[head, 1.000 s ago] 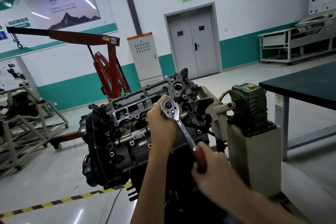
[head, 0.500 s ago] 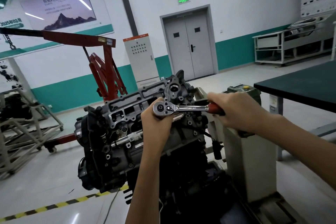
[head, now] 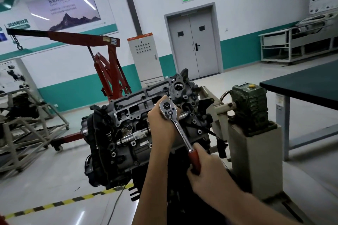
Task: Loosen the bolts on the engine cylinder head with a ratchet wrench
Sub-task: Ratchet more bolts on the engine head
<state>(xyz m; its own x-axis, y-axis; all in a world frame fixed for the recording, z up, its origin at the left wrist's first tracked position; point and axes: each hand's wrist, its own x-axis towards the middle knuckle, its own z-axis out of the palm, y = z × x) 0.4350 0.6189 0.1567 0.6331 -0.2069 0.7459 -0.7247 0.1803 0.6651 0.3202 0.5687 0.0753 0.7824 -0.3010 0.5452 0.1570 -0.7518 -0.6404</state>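
Workshop floor [head: 54, 179] below, our right hand [head: 206, 174] grips the rigid ratchet wrench [head: 181, 131] by its red handle, best for leverage; our left hand [head: 161, 124] cups its head.

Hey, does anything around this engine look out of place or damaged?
Nothing stands out. The ratchet wrench sits on the cylinder head, left hand holding its head, right hand gripping the red handle. No spills or breakage show.

Engine [head: 124, 133]: sat centre, left of gearbox [head: 250, 107].
Hoist [head: 109, 64]: stood behind engine, leftward.
Cabinet [head: 143, 56]: stood between hoist and door [head: 192, 45].
Table [head: 301, 86]: stood right of gearbox.
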